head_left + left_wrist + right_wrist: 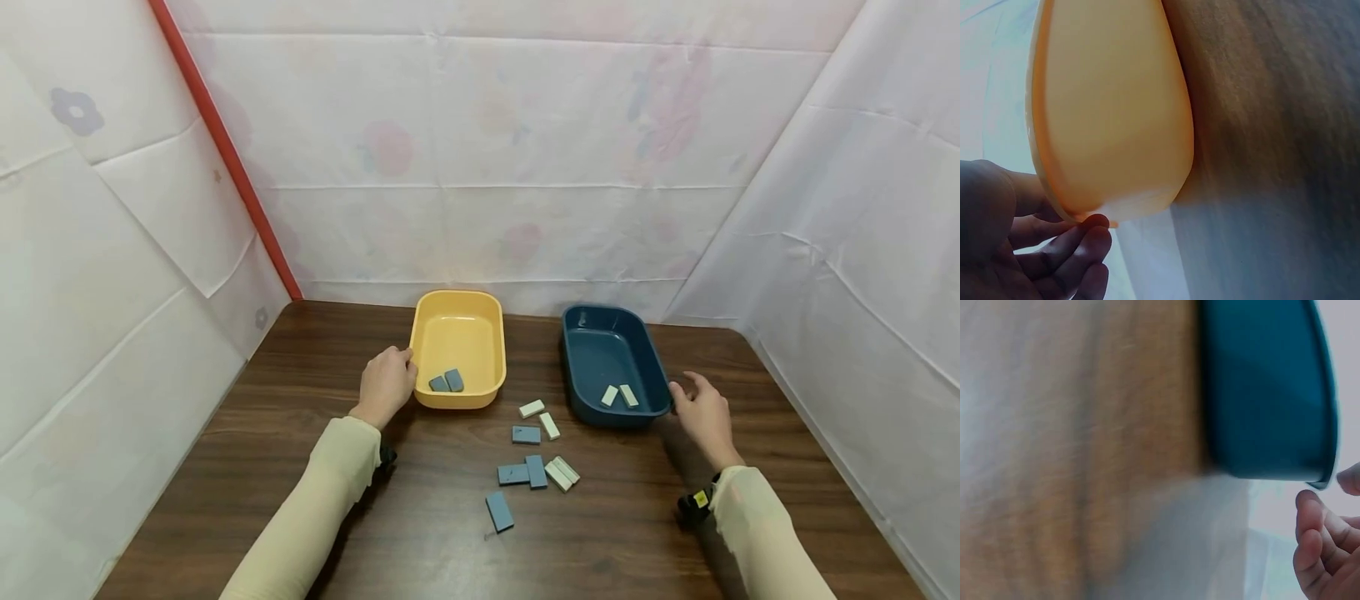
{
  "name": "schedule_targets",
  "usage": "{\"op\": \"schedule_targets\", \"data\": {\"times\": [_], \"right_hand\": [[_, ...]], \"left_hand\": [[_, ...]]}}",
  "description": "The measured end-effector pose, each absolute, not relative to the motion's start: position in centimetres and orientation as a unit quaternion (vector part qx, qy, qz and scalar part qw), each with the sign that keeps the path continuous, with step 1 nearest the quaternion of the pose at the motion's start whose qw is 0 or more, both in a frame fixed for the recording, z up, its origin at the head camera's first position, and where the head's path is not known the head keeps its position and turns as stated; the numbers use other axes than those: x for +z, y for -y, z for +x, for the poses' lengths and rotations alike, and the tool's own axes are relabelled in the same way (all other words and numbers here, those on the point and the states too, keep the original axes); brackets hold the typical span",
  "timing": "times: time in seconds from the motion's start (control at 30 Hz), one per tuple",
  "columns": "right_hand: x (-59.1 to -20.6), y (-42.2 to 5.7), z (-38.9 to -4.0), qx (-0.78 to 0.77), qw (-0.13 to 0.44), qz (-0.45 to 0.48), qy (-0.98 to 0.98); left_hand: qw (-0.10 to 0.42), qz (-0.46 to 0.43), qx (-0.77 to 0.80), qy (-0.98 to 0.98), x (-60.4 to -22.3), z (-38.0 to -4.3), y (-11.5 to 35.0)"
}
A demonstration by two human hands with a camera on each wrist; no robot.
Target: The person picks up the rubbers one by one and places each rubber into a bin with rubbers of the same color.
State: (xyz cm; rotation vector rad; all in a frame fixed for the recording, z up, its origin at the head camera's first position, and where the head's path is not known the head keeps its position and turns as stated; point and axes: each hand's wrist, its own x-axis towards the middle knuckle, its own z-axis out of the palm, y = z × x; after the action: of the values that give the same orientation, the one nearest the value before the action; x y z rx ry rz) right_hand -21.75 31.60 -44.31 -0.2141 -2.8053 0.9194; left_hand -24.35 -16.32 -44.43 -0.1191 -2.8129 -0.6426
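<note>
In the head view, a yellow tray (429,333) and a dark blue tray (592,333) stand on the table. My left hand (386,385) pinches the yellow tray's left rim, with the fingertips at its edge in the left wrist view. Beside the blue tray's right front corner is my right hand (705,417). Its fingers (1309,515) are loosely bent and spread around the rim's end, with a small gap showing in the right wrist view. Two grey-blue blocks (453,380) lie in the yellow tray, and two cream blocks (628,396) in the blue one.
Between and in front of the trays lie several loose grey-blue blocks (499,512) and cream blocks (550,426). The brown wooden table (420,533) is bordered by white patterned sheets (480,125) at the back and both sides. A red strip (225,150) runs down the left back corner.
</note>
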Motion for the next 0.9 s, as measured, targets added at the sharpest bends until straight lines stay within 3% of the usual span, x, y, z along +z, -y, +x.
{"op": "schedule_targets", "data": {"times": [0.27,0.43,0.63,0.9], "right_hand": [[-42.3,-30.9,-21.8,0.296,0.136,-0.04,0.945],[-41.8,-30.3,-21.4,0.29,0.135,-0.003,0.948],[-41.1,-29.4,-20.8,0.301,0.096,0.046,0.948],[-40.3,-27.6,-20.6,0.318,-0.004,0.132,0.939]], "left_hand": [[0.129,-0.035,-0.235,0.963,-44.4,-24.4,16.3],[0.123,-0.031,-0.241,0.962,-44.5,-24.3,16.5],[0.119,-0.028,-0.243,0.962,-44.7,-24.4,16.5],[0.123,-0.034,-0.245,0.961,-44.6,-24.4,16.4]]}}
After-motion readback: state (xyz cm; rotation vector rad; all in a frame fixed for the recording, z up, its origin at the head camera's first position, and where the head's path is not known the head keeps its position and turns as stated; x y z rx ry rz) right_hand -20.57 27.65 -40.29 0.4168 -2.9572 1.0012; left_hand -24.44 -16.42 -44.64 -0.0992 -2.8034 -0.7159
